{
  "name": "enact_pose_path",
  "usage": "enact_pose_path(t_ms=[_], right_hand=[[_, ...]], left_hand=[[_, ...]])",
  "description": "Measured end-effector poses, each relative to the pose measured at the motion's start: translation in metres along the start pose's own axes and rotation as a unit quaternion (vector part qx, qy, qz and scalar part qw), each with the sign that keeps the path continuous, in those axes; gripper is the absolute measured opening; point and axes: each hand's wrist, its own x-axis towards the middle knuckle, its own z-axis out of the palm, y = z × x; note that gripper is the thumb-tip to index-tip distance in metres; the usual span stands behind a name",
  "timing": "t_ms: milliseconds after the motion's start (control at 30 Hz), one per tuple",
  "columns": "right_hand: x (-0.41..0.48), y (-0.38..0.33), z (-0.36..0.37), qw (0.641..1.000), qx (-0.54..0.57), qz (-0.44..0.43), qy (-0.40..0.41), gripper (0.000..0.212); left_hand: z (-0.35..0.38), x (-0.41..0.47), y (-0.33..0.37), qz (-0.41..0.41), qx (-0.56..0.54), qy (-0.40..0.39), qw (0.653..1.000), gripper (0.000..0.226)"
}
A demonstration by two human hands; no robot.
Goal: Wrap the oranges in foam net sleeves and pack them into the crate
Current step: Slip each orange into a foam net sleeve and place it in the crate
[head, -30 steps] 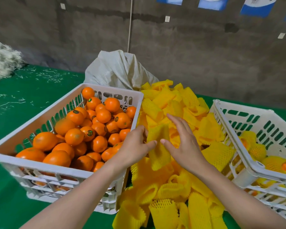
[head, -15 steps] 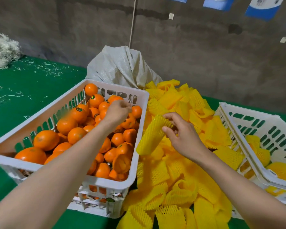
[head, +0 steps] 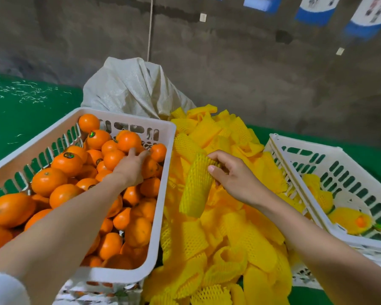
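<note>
A white crate (head: 163, 172) on the left is heaped with loose oranges (head: 59, 164). My left hand (head: 131, 167) lies on the oranges near the crate's far right corner, fingers spread over one orange (head: 151, 167); a firm hold on it does not show. My right hand (head: 233, 175) pinches the top of a yellow foam net sleeve (head: 196, 188), which hangs above the pile of yellow sleeves (head: 229, 238) between the crates. A second white crate (head: 295, 172) on the right holds a few wrapped oranges (head: 350, 219).
A pale woven sack (head: 134, 89) stands behind the left crate and the sleeve pile. The green table cover (head: 20, 115) stretches to the left, strewn with white shreds. A grey concrete wall rises close behind.
My left hand left the sleeve, moved into the left crate and settled on the oranges. My right hand lifted the sleeve alone and now holds it by its top end.
</note>
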Motion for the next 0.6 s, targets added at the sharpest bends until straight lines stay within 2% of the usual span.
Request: enact_pose_path(t_ms=[133,200,233,300,367,467,600], right_hand=[[-0.001,0.003,0.004,1.000,0.007,0.012,0.003,0.017],[-0.005,0.005,0.003,1.000,0.015,0.017,-0.003,0.017],[-0.007,0.005,0.003,1.000,0.023,0.015,-0.005,0.016],[-0.013,0.006,0.001,0.999,0.053,0.009,-0.004,0.012],[-0.019,0.005,0.000,0.993,0.112,0.027,-0.014,0.009],[-0.030,-0.001,0.000,0.975,0.207,0.078,-0.039,0.019],[-0.046,-0.006,-0.002,0.944,0.306,0.113,-0.056,0.019]], left_hand=[[-0.024,-0.005,0.009,-0.065,-0.105,-0.021,0.992,0.089],[-0.043,-0.010,0.018,-0.094,-0.191,0.020,0.977,0.086],[-0.053,-0.014,0.023,-0.102,-0.255,0.050,0.960,0.082],[-0.070,-0.027,0.037,-0.085,-0.418,0.080,0.901,0.068],[-0.084,-0.049,0.059,-0.038,-0.563,0.040,0.825,0.065],[-0.090,-0.082,0.100,0.017,-0.674,-0.049,0.737,0.058],[-0.076,-0.105,0.142,-0.002,-0.703,-0.084,0.707,0.054]])
